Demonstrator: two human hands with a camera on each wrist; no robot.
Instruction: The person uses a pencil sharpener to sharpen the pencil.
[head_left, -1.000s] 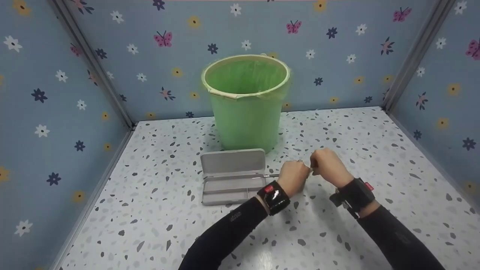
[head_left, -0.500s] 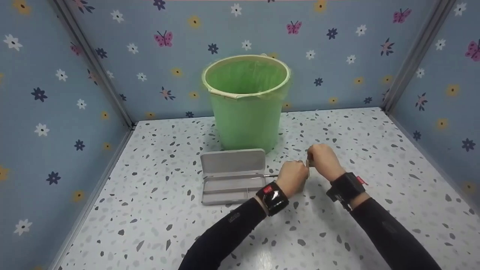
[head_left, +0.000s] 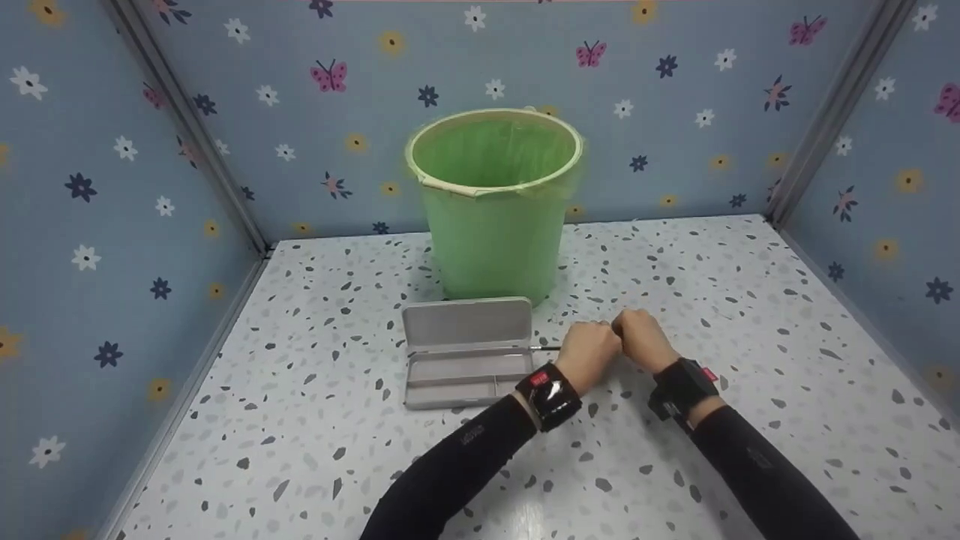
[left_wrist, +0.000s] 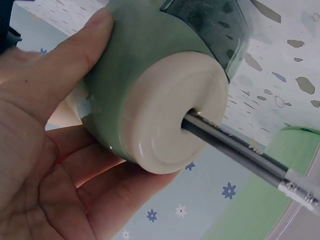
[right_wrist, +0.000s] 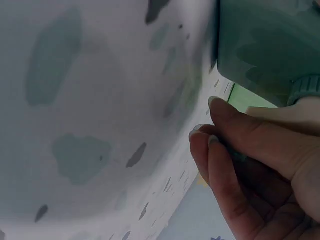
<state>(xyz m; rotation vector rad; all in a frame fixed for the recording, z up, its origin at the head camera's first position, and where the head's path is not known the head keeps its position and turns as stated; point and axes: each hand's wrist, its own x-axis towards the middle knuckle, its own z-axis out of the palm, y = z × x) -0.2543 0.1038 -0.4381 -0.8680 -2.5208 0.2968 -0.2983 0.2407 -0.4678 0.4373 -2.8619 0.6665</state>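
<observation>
My left hand [left_wrist: 45, 135] grips a green pencil sharpener [left_wrist: 140, 45] with a cream round face, thumb on one side and fingers beneath. A dark pencil [left_wrist: 235, 147] sits in the hole of that face. In the head view the left hand [head_left: 590, 352] covers most of the sharpener, and the pencil [head_left: 545, 348] sticks out to its left. My right hand [head_left: 643, 341] is close against the left one. In the right wrist view its curled fingers [right_wrist: 225, 185] pinch a small teal knob [right_wrist: 238, 155], mostly hidden, beside the sharpener body [right_wrist: 265, 50].
An open grey pencil case [head_left: 465, 367] lies on the speckled table [head_left: 300, 420], left of my hands. Behind it stands a green bucket [head_left: 495, 240] with a liner over its rim. Flower-patterned walls [head_left: 337, 112] close in the back and sides.
My right hand has moved left, rising and then dropping, and now sits closer to the left hand. The left hand, the pencil and the case have stayed nearly still.
</observation>
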